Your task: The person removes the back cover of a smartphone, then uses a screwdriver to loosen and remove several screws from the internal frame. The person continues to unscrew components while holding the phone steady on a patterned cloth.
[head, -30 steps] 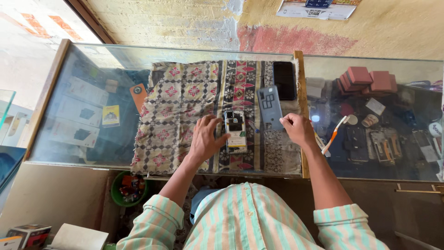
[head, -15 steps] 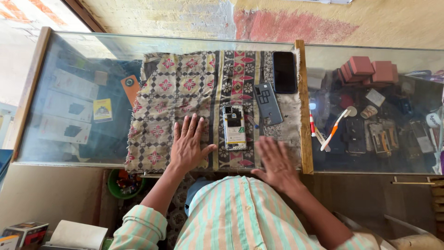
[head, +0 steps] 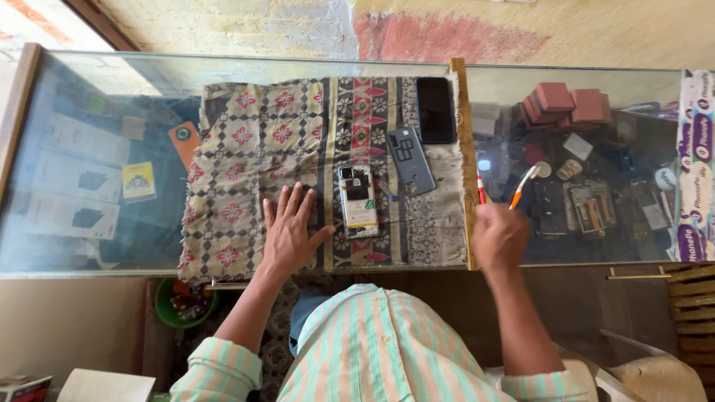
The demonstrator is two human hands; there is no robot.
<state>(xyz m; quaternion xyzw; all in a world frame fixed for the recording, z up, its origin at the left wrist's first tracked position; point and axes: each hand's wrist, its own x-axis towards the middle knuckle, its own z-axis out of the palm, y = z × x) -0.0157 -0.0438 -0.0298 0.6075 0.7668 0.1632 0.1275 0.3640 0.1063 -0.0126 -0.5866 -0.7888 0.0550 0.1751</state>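
Note:
My left hand (head: 289, 234) lies flat, fingers spread, on a patterned cloth (head: 246, 149) that covers the glass counter. Just to its right rests an opened phone (head: 357, 201) with its insides showing. Beyond that lie a grey back cover (head: 410, 159) and a black phone (head: 435, 109), screen up. My right hand (head: 499, 237) is past the wooden divider (head: 463, 149), fingers curled over the near ends of a red tool (head: 480, 189) and an orange-handled toothbrush (head: 524, 183). Whether it grips either one is hidden.
Under the right glass pane (head: 633, 223) sit pink boxes (head: 566, 100), phone parts and small tools. Under the left pane are white boxes (head: 71, 179), a yellow card (head: 138, 181) and an orange case (head: 183, 141). A green tub (head: 182, 301) stands below the counter.
My right hand has moved from the cloth's near edge to the right, across the divider, onto the ends of the red tool and toothbrush. My left hand has stayed flat on the cloth.

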